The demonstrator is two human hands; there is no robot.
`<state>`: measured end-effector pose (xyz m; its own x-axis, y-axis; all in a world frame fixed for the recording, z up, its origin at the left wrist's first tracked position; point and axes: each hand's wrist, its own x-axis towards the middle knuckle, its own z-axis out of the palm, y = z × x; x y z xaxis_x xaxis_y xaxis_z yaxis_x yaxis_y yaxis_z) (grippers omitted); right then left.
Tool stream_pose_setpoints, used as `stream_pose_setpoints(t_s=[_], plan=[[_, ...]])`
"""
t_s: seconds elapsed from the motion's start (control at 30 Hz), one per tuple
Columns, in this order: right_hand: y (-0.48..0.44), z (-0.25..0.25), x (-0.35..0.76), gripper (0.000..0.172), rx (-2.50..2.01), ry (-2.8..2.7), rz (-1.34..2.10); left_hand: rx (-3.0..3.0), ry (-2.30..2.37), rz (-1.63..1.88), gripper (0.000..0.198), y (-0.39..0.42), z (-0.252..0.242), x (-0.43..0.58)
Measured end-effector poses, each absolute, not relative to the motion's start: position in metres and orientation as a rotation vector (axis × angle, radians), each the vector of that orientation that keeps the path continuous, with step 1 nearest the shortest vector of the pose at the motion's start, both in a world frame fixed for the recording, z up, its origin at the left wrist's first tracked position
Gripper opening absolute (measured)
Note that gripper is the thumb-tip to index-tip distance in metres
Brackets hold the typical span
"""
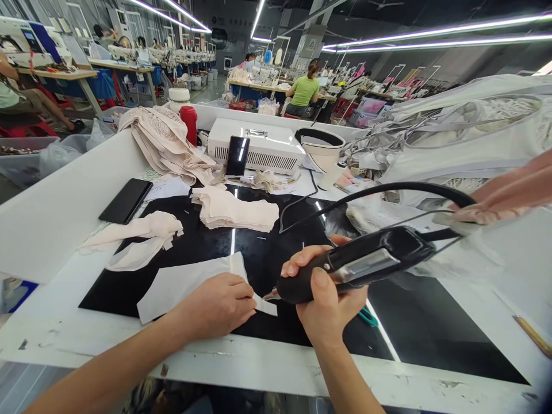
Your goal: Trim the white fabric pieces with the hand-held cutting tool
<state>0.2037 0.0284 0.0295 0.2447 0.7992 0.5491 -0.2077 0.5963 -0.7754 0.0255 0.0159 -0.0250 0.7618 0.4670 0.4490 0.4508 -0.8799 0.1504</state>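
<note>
So left hand (226,303) holds flat white cloth (181,286), right hand (324,309) grips bulky black corded tool (366,259): probably edge work, needs steady aim.

Long strip lights (474,27) shine above rows of tables (80,75), a pale pillar (307,52) and a grey wall (239,49).

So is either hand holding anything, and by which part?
The right hand grips a black tool by its front end, near the metal tip. The left hand rests on a pale cloth near its right end; whether it pinches is unclear.
</note>
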Motion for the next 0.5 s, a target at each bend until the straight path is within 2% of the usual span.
stream_pose_setpoints(t_s=[0.2, 0.5], plan=[[0.0247, 0.0312, 0.2115, 0.041, -0.672, -1.085, 0.704, 2.883, 0.792, 0.700, 0.029, 0.0151, -0.0249, 0.0235], [0.0222, 0.0329, 0.2093, 0.037, -0.609, -1.069, 0.751, 2.795, 0.774, 0.729, 0.020, 0.0160, -0.0277, 0.0226]])
